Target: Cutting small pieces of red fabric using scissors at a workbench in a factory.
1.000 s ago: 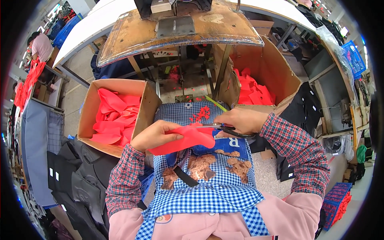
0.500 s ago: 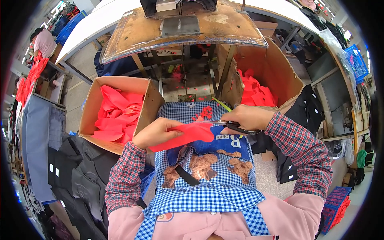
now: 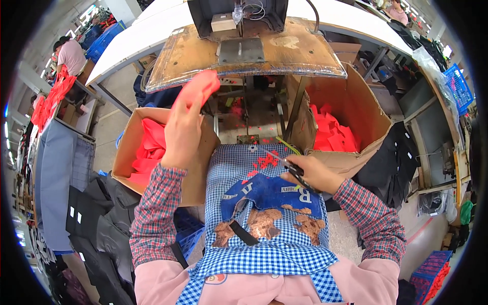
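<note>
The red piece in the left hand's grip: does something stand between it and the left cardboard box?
Nothing visible stands between the red piece and the left cardboard box; only the left hand and its sleeve overlap the box in this view. Depth cannot be judged.

Red cloth [image 3: 202, 87] in left fingers [image 3: 180, 110]

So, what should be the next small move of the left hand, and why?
I would probably lower the red piece toward the left cardboard box and let go: the left hand holds it up near that box, similar red pieces lie inside, and the scissors in the right hand are clear of it.
</note>
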The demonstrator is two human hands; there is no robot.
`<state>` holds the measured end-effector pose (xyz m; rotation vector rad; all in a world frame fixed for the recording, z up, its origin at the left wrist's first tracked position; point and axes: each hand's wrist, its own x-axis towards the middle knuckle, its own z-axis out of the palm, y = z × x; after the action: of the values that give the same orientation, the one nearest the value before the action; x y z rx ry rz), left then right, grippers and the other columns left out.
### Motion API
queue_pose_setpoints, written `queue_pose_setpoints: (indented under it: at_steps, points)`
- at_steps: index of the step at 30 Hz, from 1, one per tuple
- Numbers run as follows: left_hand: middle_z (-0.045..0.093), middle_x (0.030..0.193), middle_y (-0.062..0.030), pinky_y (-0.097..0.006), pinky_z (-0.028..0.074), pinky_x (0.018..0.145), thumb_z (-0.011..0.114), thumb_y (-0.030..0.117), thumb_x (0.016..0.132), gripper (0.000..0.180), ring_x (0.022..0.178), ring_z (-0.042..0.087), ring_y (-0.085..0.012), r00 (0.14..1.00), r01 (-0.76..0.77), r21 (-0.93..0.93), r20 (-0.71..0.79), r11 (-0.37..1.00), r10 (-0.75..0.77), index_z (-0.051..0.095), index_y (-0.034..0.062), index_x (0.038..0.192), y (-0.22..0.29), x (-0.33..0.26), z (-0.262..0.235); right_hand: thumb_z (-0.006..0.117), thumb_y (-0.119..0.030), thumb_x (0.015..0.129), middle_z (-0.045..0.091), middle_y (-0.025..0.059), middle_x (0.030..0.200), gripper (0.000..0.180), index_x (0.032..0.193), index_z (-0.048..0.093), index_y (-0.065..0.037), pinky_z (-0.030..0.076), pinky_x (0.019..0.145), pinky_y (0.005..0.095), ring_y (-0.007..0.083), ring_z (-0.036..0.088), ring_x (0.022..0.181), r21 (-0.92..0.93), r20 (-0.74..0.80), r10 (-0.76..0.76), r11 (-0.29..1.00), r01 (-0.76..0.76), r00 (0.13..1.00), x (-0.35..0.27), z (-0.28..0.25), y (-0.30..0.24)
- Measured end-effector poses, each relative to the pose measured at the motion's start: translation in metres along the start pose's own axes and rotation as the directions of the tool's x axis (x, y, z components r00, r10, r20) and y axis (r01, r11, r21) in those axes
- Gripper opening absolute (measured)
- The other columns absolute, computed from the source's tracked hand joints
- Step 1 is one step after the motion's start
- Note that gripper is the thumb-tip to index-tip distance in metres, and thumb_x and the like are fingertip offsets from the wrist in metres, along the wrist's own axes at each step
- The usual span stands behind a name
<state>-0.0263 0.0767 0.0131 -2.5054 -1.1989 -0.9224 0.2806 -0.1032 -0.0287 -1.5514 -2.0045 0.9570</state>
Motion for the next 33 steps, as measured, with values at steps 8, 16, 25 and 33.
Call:
queue_pose_setpoints:
  at_steps: [8,16,25,33]
  points:
    - [0.056,0.104,-0.012,-0.041,0.052,0.075,0.059,0.007,0.086,0.049,0.092,0.064,-0.0274,0.973,-0.133,0.406,-0.123,0.904,0.198,0.057,0.0096,0.135,-0.024,0.11,0.011,0.075,-0.039,0.09,0.064,0.018,0.083,0.05,0.119,0.063,-0.001,0.049,0.064,0.0392,0.0327,0.062,0.071,0.016,-0.023,-0.025,1.0,0.026,0.999,-0.028,0.024,-0.002]
    - [0.059,0.109,-0.0085,-0.036,0.05,0.075,0.062,0.015,0.086,0.042,0.092,0.065,-0.0219,0.939,-0.181,0.637,-0.114,0.749,0.325,0.061,0.0084,0.127,-0.021,0.167,0.027,0.074,-0.04,0.091,0.064,0.019,0.083,0.049,0.118,0.063,0.0,0.049,0.065,0.04,0.0337,0.063,0.072,0.054,-0.04,0.006,0.999,-0.003,0.999,-0.042,0.028,0.002]
    - [0.059,0.103,-0.0058,-0.037,0.049,0.073,0.064,0.015,0.084,0.039,0.087,0.065,-0.0207,0.933,-0.173,0.671,-0.122,0.721,0.337,0.064,0.0087,0.122,-0.006,0.185,0.027,0.074,-0.039,0.09,0.067,0.0183,0.085,0.046,0.115,0.064,-0.001,0.052,0.068,0.0391,0.0332,0.067,0.076,0.01,-0.001,0.011,1.0,-0.011,1.0,-0.045,0.031,0.008]
    - [0.058,0.102,-0.0044,-0.035,0.047,0.071,0.064,0.015,0.084,0.04,0.084,0.065,-0.0187,0.932,-0.166,0.674,-0.131,0.72,0.338,0.066,0.0099,0.124,-0.001,0.179,0.023,0.075,-0.042,0.09,0.064,0.0145,0.081,0.049,0.116,0.065,-0.002,0.051,0.066,0.038,0.0301,0.065,0.073,-0.018,0.021,-0.016,1.0,0.017,1.0,-0.045,0.033,0.007]
